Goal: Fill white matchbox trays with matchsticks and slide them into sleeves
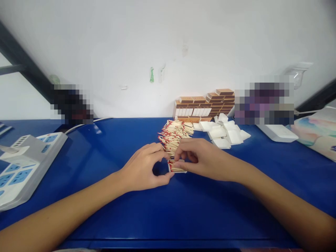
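A small white matchbox tray [182,172] lies on the blue table, holding red-tipped matches [174,167]. My left hand [144,168] curves round its left end, with thumb and forefinger gripping its near and far corners. My right hand [203,157] reaches over the tray's right part; its thumb and fingers are bent together at the matches inside. Whether single matches are between those fingertips is hidden. Just behind both hands is a loose heap of matches [172,134], heads mostly to the left. To its right lie several white paper trays [232,134], jumbled together.
Brown matchboxes [219,101] are stacked against the white wall [126,52] at the back. A power strip [52,150] with plugs and a white cable stands at left. On the right are a white block-like object [279,132] and a pastel-coloured sheet [317,129]. Two areas are pixelated.
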`<state>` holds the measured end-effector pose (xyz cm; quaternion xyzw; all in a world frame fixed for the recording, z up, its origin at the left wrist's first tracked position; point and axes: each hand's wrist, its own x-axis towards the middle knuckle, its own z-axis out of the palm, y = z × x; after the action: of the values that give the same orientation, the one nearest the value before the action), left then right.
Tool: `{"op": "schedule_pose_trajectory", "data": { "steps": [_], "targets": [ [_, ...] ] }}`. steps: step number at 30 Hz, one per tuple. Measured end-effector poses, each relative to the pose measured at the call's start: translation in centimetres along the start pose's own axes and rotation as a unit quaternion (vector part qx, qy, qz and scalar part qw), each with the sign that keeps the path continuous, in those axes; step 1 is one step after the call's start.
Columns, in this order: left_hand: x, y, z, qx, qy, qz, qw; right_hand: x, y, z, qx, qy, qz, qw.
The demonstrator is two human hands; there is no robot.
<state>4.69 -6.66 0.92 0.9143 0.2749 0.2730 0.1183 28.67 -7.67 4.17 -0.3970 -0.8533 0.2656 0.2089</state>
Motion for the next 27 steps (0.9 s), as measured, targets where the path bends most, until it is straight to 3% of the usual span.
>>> {"op": "schedule_pose_trajectory", "data": {
  "steps": [4, 9, 12, 15, 19, 27],
  "targets": [
    [0.0, 0.1, 0.1, 0.014, 0.013, 0.016, 1.000, 0.0, 0.0, 0.7, 0.012, -0.029, -0.011, 0.999],
    [0.1, -0.1, -0.1, 0.013, 0.016, 0.021, 1.000, -0.2, 0.1, 0.4, -0.013, -0.023, -0.023, 0.999],
    [0.1, -0.2, -0.1, 0.017, -0.008, 0.008, 1.000, -0.1, 0.2, -0.1, -0.041, -0.021, -0.029, 0.999],
    [0.2, -0.2, -0.2, 0.020, -0.043, -0.006, 0.999, 0.0, 1.0, -0.4, -0.079, 0.026, -0.015, 0.996],
    [0.2, -0.1, -0.4, 0.011, -0.015, -0.010, 1.000, 0.3, 2.3, -0.3, -0.127, 0.090, -0.002, 0.988],
    [-0.2, 0.5, -0.4, -0.002, -0.083, -0.035, 0.996, 0.8, 2.9, 1.5, -0.075, 0.008, -0.028, 0.997]
  ]
}}
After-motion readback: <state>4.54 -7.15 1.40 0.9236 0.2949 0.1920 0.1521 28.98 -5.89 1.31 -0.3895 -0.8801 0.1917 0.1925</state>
